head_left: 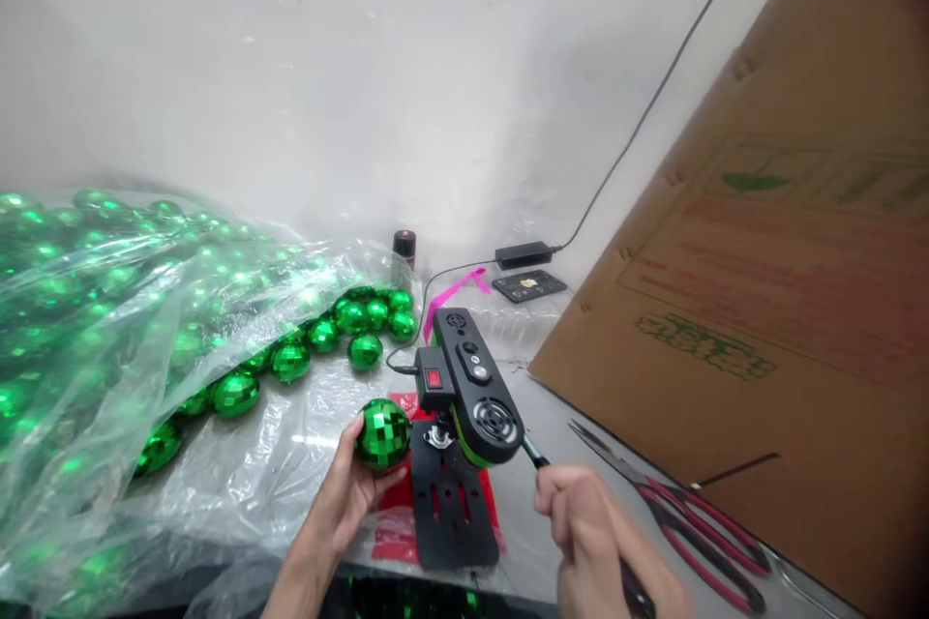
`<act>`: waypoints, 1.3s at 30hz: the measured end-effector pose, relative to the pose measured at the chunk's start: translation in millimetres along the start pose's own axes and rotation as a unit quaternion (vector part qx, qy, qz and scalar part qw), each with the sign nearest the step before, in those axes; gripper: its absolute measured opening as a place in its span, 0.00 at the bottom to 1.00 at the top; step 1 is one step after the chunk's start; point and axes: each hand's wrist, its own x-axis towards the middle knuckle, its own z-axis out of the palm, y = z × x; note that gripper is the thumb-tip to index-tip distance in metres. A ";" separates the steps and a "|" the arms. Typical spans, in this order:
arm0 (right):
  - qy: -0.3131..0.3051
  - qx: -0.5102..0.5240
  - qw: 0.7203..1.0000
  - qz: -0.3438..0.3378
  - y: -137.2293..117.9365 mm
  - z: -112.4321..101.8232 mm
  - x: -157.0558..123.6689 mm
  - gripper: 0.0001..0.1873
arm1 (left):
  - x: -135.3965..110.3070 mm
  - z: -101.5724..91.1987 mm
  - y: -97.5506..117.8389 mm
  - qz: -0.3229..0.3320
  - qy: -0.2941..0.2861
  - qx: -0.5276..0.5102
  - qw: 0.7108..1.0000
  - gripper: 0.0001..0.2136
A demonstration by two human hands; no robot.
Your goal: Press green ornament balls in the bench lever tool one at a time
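Note:
My left hand (346,495) holds a shiny green mirrored ball (384,433) between thumb and fingers, just left of a small black machine (470,348). The machine has round vents, a red switch (434,378) and a slotted black base plate (454,513). On the right, my right hand (595,527) is closed around a dark-handled rod (534,451). The rod's metal end reaches the machine's lower right side; whether it is joined there, I cannot tell. Red plastic sheet (392,537) lies under the base plate.
Many green balls (236,392) lie under and beside clear plastic (218,329) at left. Large red-and-black scissors (689,513) rest at right, before a cardboard box (762,242). A power adapter (524,254), a black panel (528,285) and a dark can (404,250) stand by the wall.

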 end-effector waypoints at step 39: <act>-0.094 -0.005 0.991 -0.090 2.1 -12.5 7.5 0.19 | -1.8 24.1 -97.7 0.327 0.034 0.461 0.824 0.34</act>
